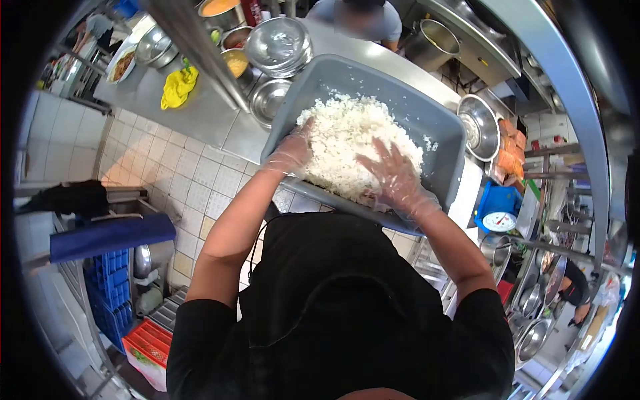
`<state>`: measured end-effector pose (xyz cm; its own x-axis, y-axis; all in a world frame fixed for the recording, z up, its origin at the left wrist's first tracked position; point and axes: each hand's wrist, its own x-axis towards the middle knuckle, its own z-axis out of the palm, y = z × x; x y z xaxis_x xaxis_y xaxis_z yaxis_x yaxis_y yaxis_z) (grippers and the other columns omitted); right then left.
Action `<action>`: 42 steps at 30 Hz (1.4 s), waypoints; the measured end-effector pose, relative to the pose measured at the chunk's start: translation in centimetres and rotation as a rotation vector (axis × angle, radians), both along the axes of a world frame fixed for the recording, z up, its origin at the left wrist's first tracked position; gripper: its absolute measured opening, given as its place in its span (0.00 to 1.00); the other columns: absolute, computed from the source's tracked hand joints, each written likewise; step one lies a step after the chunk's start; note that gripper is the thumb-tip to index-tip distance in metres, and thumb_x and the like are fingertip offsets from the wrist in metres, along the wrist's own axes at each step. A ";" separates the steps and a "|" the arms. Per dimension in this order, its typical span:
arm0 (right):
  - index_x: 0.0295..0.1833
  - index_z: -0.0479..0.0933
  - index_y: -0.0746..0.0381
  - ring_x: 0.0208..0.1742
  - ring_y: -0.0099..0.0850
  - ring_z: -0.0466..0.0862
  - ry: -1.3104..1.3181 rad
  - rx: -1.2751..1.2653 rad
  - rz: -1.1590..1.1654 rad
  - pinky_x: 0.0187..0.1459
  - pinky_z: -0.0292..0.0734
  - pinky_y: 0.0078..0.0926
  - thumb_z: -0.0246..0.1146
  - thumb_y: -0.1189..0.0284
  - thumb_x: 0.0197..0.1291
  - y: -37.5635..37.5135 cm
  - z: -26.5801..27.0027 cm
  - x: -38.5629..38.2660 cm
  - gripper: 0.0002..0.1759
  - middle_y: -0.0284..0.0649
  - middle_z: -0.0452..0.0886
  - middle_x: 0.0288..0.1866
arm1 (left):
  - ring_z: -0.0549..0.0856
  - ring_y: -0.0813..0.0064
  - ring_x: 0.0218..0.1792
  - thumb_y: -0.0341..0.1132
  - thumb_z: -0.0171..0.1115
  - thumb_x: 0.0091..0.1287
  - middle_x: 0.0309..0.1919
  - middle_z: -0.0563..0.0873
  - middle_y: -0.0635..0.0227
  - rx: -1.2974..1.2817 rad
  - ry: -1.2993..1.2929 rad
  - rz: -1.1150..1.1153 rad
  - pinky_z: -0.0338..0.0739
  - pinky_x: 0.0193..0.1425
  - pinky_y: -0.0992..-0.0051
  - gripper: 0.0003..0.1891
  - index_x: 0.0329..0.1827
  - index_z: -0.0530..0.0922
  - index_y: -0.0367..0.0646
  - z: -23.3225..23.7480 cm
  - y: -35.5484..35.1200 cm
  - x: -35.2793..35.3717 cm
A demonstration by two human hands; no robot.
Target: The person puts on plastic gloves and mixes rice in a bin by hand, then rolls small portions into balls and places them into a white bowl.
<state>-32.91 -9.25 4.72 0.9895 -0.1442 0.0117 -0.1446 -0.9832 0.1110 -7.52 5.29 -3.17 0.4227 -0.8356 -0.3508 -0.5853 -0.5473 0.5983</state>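
A large grey plastic tub [437, 120] holds a wide mound of cooked white rice [353, 133]. Both of my hands wear clear plastic gloves. My left hand [295, 148] presses against the left side of the mound, its fingers stretched out and partly sunk among the grains. Over the near right part of the rice, my right hand [395, 175] lies with fingers spread, touching the surface. Neither palm shows. Loose grains stick to the tub's walls and bottom around the mound.
The tub rests on a steel counter [230, 143]. Metal bowls [270, 100] stand left of it, with a yellow cloth [179, 87] further left. A colander [477, 123], orange-pink blocks [511, 150] and a dial scale [499, 221] are at right. Across the counter is another person [393, 23].
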 end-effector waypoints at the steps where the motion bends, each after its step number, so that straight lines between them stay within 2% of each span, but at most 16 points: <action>1: 0.75 0.69 0.41 0.71 0.58 0.70 0.069 0.095 -0.098 0.68 0.72 0.52 0.68 0.45 0.58 -1.3 -2.7 -1.7 0.39 0.45 0.55 0.83 | 0.70 0.46 0.73 0.28 0.55 0.65 0.73 0.68 0.42 -0.015 0.016 -0.012 0.64 0.78 0.63 0.42 0.83 0.48 0.47 -0.6 -0.1 0.5; 2: 0.76 0.67 0.39 0.70 0.59 0.71 0.138 0.195 -0.194 0.68 0.73 0.50 0.69 0.47 0.58 -1.4 -2.6 -2.1 0.40 0.44 0.51 0.84 | 0.69 0.47 0.73 0.29 0.54 0.65 0.74 0.67 0.42 -0.027 0.034 -0.022 0.64 0.78 0.64 0.42 0.83 0.48 0.47 -1.1 -0.1 1.0; 6: 0.72 0.71 0.48 0.68 0.55 0.74 -0.153 0.577 -0.323 0.65 0.75 0.43 0.66 0.61 0.66 -4.5 -4.1 -3.2 0.29 0.51 0.71 0.72 | 0.72 0.41 0.70 0.36 0.55 0.70 0.72 0.68 0.39 -0.001 -0.065 -0.095 0.66 0.76 0.59 0.41 0.83 0.45 0.42 1.9 0.1 0.1; 7: 0.69 0.72 0.55 0.66 0.52 0.77 -0.291 0.668 -0.290 0.63 0.76 0.42 0.67 0.67 0.66 -4.7 -2.6 -3.1 0.27 0.53 0.80 0.63 | 0.75 0.41 0.67 0.39 0.56 0.71 0.70 0.71 0.39 -0.151 -0.241 -0.130 0.71 0.72 0.58 0.38 0.81 0.50 0.37 0.1 0.8 0.2; 10: 0.68 0.72 0.59 0.61 0.52 0.81 -0.546 0.770 -0.440 0.60 0.78 0.41 0.68 0.71 0.65 -4.6 -1.0 -3.3 0.26 0.53 0.81 0.60 | 0.80 0.45 0.62 0.40 0.56 0.70 0.63 0.78 0.40 -0.019 -0.346 -0.130 0.76 0.65 0.58 0.32 0.74 0.62 0.33 1.2 1.7 -0.3; 13: 0.64 0.75 0.60 0.50 0.45 0.86 -0.582 0.847 -0.521 0.55 0.79 0.34 0.69 0.70 0.65 -4.9 -0.8 -3.0 0.23 0.53 0.85 0.53 | 0.85 0.48 0.55 0.43 0.59 0.68 0.53 0.85 0.43 0.323 -0.299 -0.394 0.79 0.59 0.57 0.27 0.64 0.71 0.31 1.3 0.9 0.4; 17: 0.51 0.80 0.66 0.40 0.23 0.83 -0.652 0.818 -0.543 0.44 0.77 0.26 0.71 0.66 0.65 -4.6 0.0 -1.4 0.16 0.40 0.84 0.37 | 0.88 0.48 0.46 0.44 0.59 0.67 0.40 0.89 0.48 0.281 -0.318 -0.398 0.81 0.53 0.56 0.22 0.56 0.77 0.34 1.7 0.9 0.0; 20: 0.41 0.82 0.67 0.38 0.22 0.82 -0.506 0.918 -0.792 0.43 0.76 0.27 0.74 0.64 0.62 -3.9 1.0 -0.3 0.16 0.39 0.83 0.31 | 0.87 0.47 0.47 0.43 0.60 0.67 0.39 0.88 0.45 0.167 -0.256 -0.321 0.80 0.52 0.53 0.21 0.56 0.77 0.35 0.9 1.4 0.5; 26: 0.48 0.84 0.70 0.42 0.40 0.88 -0.416 0.803 -0.821 0.50 0.80 0.37 0.69 0.43 0.61 -3.5 4.4 2.4 0.35 0.51 0.88 0.37 | 0.87 0.46 0.43 0.39 0.64 0.66 0.38 0.87 0.47 -0.058 -0.258 -0.216 0.80 0.50 0.53 0.12 0.43 0.81 0.38 2.2 1.8 0.3; 27: 0.51 0.83 0.70 0.52 0.51 0.86 -0.217 0.721 -0.800 0.57 0.77 0.44 0.60 0.35 0.62 -5.0 3.7 2.7 0.42 0.57 0.87 0.45 | 0.86 0.46 0.44 0.37 0.64 0.65 0.39 0.88 0.49 -0.161 -0.165 -0.138 0.80 0.50 0.53 0.09 0.41 0.84 0.41 3.0 2.3 0.1; 30: 0.59 0.81 0.65 0.61 0.58 0.81 -0.356 0.544 -0.657 0.63 0.73 0.48 0.53 0.30 0.63 -6.4 2.0 5.3 0.46 0.57 0.85 0.54 | 0.86 0.46 0.45 0.35 0.65 0.63 0.39 0.88 0.50 -0.315 -0.142 -0.151 0.80 0.51 0.55 0.11 0.48 0.86 0.46 3.5 2.7 0.3; 31: 0.65 0.77 0.60 0.63 0.57 0.79 -0.078 0.518 -0.719 0.66 0.72 0.45 0.51 0.29 0.62 -8.7 0.5 6.3 0.47 0.55 0.83 0.58 | 0.86 0.46 0.45 0.35 0.65 0.63 0.39 0.88 0.50 -0.320 -0.150 -0.140 0.80 0.51 0.55 0.11 0.48 0.86 0.46 3.4 2.7 0.3; 35: 0.65 0.78 0.59 0.62 0.56 0.81 -0.009 0.502 -0.600 0.65 0.74 0.44 0.50 0.28 0.62 -10.2 -2.3 10.9 0.48 0.53 0.85 0.57 | 0.86 0.48 0.45 0.36 0.66 0.62 0.44 0.88 0.52 -0.290 -0.179 -0.039 0.80 0.52 0.57 0.14 0.51 0.86 0.50 1.6 3.3 -0.7; 38: 0.66 0.78 0.55 0.65 0.53 0.79 0.066 0.859 -0.389 0.69 0.70 0.44 0.47 0.32 0.67 -10.1 -5.4 13.6 0.42 0.50 0.82 0.62 | 0.86 0.49 0.43 0.37 0.66 0.64 0.42 0.88 0.52 -0.341 -0.317 -0.022 0.80 0.49 0.58 0.12 0.49 0.86 0.46 1.4 3.7 -1.5; 39: 0.68 0.77 0.52 0.68 0.50 0.76 0.162 0.366 -0.313 0.71 0.69 0.42 0.44 0.35 0.71 -9.6 -6.8 14.6 0.39 0.48 0.80 0.66 | 0.86 0.49 0.42 0.37 0.65 0.66 0.40 0.88 0.51 -0.368 -0.093 0.106 0.80 0.47 0.60 0.11 0.48 0.86 0.44 1.2 3.5 -1.4; 42: 0.68 0.77 0.52 0.69 0.49 0.74 0.297 0.381 -0.231 0.70 0.69 0.43 0.41 0.36 0.72 -6.8 -4.4 14.5 0.38 0.47 0.79 0.68 | 0.85 0.49 0.35 0.40 0.63 0.70 0.34 0.86 0.49 -0.685 0.139 0.250 0.79 0.41 0.62 0.13 0.44 0.84 0.38 -2.4 3.1 -1.2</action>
